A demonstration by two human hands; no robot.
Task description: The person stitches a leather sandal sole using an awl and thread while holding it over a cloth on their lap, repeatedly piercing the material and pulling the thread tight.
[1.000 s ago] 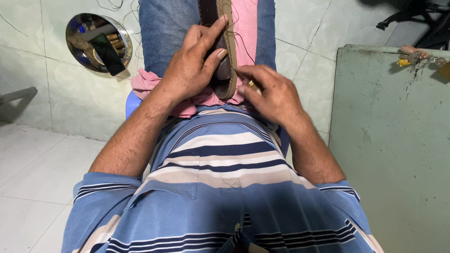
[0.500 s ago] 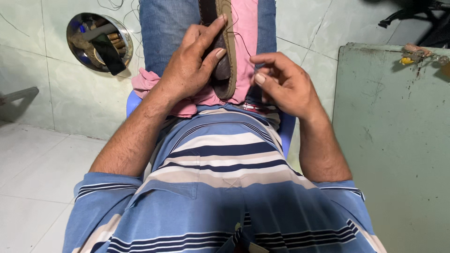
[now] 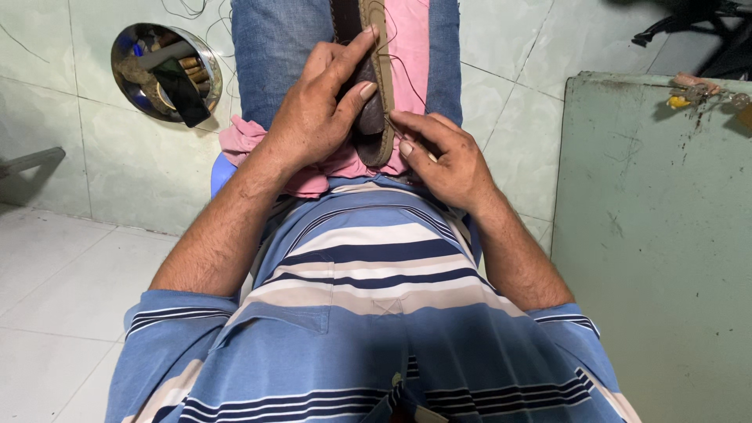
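While gripping the brown sandal [image 3: 374, 86] in the left hand [image 3: 321, 117], right hand [image 3: 442, 157] now back at its sole edge, fingers pinched on thin thread [image 3: 407, 70], after lifting away.

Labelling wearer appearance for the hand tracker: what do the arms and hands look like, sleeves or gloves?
Bare left hand and right hand, no gloves, rings or watch visible. Hairy forearms bare to short blue sleeves with dark-blue and white striped cuffs, same striped shirt.
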